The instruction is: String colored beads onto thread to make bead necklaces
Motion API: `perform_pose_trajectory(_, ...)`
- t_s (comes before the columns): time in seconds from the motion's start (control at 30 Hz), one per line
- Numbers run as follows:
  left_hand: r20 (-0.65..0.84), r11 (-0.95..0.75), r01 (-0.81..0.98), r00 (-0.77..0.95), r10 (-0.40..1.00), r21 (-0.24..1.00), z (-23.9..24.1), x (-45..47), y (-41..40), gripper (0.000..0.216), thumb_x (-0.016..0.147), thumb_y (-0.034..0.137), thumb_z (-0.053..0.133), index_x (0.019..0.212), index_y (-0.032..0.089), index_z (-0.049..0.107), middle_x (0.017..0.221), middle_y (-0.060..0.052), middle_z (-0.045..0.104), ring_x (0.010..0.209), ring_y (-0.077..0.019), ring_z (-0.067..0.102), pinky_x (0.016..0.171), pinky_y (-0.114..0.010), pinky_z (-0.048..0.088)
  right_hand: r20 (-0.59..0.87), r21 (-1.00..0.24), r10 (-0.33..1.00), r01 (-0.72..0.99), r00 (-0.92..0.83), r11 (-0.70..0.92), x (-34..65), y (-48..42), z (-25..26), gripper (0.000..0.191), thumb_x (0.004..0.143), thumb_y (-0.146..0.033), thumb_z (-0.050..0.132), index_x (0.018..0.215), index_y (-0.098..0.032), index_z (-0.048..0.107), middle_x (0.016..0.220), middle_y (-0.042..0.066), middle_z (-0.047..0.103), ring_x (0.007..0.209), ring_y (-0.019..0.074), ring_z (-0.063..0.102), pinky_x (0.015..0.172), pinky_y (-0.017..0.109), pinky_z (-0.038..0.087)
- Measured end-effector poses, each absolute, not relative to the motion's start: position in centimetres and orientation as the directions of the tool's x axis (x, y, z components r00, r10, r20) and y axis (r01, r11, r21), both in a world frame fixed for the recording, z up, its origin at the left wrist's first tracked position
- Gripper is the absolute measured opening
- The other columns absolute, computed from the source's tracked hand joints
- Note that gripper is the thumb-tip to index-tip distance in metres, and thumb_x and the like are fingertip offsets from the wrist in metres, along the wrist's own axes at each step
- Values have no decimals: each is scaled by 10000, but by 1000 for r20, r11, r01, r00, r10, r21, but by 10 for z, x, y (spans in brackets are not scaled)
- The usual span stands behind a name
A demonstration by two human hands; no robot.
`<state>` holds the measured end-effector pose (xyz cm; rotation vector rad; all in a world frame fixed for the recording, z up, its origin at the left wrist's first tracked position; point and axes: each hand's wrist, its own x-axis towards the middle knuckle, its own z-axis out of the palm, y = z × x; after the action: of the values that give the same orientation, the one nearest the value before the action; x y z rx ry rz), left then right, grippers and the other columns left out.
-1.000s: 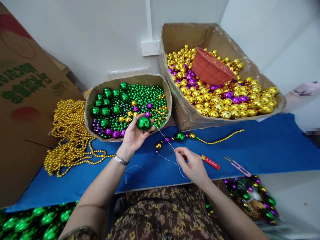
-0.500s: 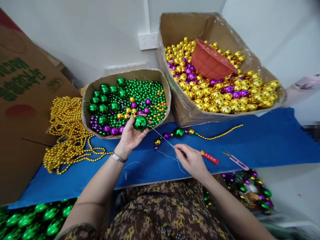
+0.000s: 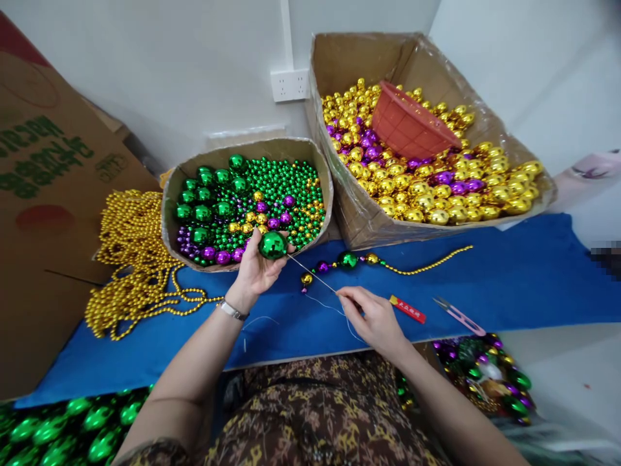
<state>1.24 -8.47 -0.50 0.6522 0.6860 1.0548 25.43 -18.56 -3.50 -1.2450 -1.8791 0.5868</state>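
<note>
Left hand (image 3: pixel 255 268) is closed on a green ball (image 3: pixel 272 245), gripped by thumb and fingertips, palm turned up. Ball is held just in front of the bead box (image 3: pixel 167 213), at its near rim, right-hand part. Right hand (image 3: pixel 371 317) is seen in front and to the right of the bead box, fingers pinched together on the near end of a thin needle (image 3: pixel 310 273). The needle is slanted up from that pinch to the ball; its far tip is at the ball, but entry into a hole cannot be told. White thread (image 3: pixel 330 309) is trailed from the pinch over the blue worktop (image 3: pixel 509 278).

A partly strung bead strand (image 3: pixel 369 260) is laid right of the bead box, between the ball and the right hand's far side, not touched by either. A red tool (image 3: pixel 407 309) and pink snips (image 3: pixel 460 316) are placed further right of the bead box, past the right hand. A large carton (image 3: pixel 359 226) of gold and purple balls is set directly right of the bead box, with an orange basket (image 3: pixel 407 126) lying on the balls. Gold bead strings (image 3: pixel 130 259) are heaped left of the bead box.
</note>
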Motion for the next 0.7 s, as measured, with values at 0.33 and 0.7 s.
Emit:
perform_pose_trajectory(0.33, -126, 321, -419, 429, 894, 850, -10, 20, -100, 545, 768, 605, 650, 1081, 160, 620, 856, -104, 691, 475, -87, 568, 327, -141, 317, 369, -714, 902, 553, -224, 429, 250, -182, -39, 188, 946, -282, 470, 957, -228, 649, 865, 47, 717, 775, 181, 678, 738, 291, 525)
perform_pose_trajectory(0.7, -82, 291, -298, 557, 826, 909, -16, 26, -113, 654, 664, 488, 798, 1211, 225, 554, 1019, -109, 642, 593, -94, 575, 487, -196, 426, 302, -786, 925, 490, -229, 378, 251, -181, -47, 175, 952, -296, 466, 925, -226, 624, 837, 32, 709, 742, 178, 673, 729, 283, 520)
